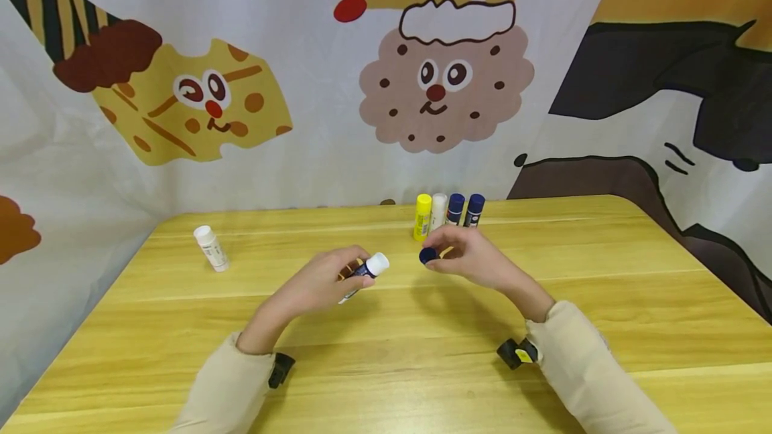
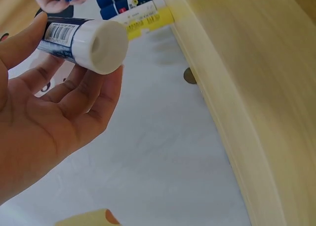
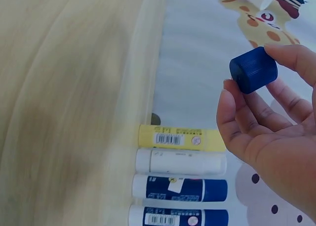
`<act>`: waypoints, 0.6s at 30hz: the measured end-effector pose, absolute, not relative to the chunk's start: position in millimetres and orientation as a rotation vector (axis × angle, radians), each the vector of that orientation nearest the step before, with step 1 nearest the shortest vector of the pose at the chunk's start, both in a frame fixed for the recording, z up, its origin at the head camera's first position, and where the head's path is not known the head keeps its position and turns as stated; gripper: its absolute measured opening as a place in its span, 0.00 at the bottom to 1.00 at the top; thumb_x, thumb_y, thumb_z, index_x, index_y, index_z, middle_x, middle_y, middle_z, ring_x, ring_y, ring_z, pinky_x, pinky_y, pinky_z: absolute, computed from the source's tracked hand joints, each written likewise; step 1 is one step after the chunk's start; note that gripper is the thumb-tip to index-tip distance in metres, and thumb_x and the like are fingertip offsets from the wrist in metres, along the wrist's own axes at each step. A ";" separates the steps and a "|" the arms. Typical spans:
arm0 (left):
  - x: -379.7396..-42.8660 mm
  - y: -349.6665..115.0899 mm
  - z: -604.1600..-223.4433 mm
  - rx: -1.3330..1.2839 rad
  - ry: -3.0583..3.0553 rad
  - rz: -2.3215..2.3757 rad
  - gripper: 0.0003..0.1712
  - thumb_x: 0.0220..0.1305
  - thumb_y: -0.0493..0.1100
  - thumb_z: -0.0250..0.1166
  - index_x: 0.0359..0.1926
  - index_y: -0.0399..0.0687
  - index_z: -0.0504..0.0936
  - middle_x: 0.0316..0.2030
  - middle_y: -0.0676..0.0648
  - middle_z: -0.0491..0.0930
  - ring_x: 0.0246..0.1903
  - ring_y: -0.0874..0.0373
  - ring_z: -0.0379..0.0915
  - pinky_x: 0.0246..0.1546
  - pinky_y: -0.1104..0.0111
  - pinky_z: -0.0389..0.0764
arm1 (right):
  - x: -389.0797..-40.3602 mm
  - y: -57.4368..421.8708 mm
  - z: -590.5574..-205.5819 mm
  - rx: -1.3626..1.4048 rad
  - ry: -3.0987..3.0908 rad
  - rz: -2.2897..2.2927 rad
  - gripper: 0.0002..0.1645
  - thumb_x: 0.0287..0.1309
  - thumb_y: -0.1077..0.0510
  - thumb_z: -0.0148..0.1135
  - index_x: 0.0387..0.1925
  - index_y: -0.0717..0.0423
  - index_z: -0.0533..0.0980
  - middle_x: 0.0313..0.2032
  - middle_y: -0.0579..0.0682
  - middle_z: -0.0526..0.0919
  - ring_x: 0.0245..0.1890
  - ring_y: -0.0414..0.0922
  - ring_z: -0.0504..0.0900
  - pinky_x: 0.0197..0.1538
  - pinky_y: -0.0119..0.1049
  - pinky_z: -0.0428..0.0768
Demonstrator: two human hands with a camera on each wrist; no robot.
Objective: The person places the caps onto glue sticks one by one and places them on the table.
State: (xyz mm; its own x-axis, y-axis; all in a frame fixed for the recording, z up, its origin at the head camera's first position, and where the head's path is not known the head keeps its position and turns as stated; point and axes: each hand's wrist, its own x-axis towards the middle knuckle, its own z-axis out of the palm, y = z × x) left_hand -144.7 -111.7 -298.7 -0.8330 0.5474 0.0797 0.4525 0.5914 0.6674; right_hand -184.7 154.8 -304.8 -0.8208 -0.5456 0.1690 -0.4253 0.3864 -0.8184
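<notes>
Over the table (image 1: 392,374), left hand (image 1: 322,278) grips a partly hidden tube (image 2: 81,40), right hand (image 1: 467,256) pinches a blue cap (image 3: 254,70).

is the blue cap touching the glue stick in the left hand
Apart. The head view shows tabletop between the blue cap in the right hand and the glue stick in the left hand.

"The cap (image 3: 254,70)?"
"Plastic, finely ridged."
"And the stick (image 2: 86,43), at its eight o'clock in the head view?"
"Smooth plastic end, slightly glossy."
"The table (image 1: 392,380), at six in that view?"
"Wood-grained, smooth, with a soft sheen."
"The backdrop (image 1: 326,86) at twelve?"
"Matt cloth, lightly creased."
"The sleeve (image 1: 594,367) at four?"
"Matt fabric, wrinkled."
</notes>
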 end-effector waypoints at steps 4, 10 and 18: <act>-145.3 -105.1 -299.3 0.894 2.683 1.037 0.13 0.64 0.43 0.58 0.46 0.41 0.74 0.31 0.51 0.75 0.28 0.60 0.70 0.27 0.69 0.72 | -181.4 151.9 -304.3 -0.917 2.510 -1.421 0.14 0.49 0.67 0.65 0.40 0.64 0.76 0.37 0.53 0.78 0.38 0.48 0.76 0.39 0.38 0.77; -144.3 -97.3 -298.8 0.867 2.677 1.019 0.14 0.64 0.42 0.58 0.48 0.41 0.74 0.31 0.51 0.74 0.27 0.59 0.69 0.27 0.68 0.71 | -177.7 149.7 -305.2 -0.965 2.492 -1.408 0.14 0.50 0.66 0.65 0.40 0.63 0.76 0.36 0.51 0.79 0.38 0.47 0.76 0.39 0.39 0.77; -141.6 -90.8 -297.4 0.864 2.666 1.006 0.13 0.65 0.42 0.57 0.48 0.41 0.74 0.31 0.50 0.75 0.27 0.59 0.68 0.29 0.67 0.71 | -174.9 146.1 -306.6 -0.992 2.477 -1.367 0.14 0.51 0.63 0.66 0.41 0.61 0.76 0.37 0.50 0.78 0.38 0.46 0.76 0.39 0.38 0.77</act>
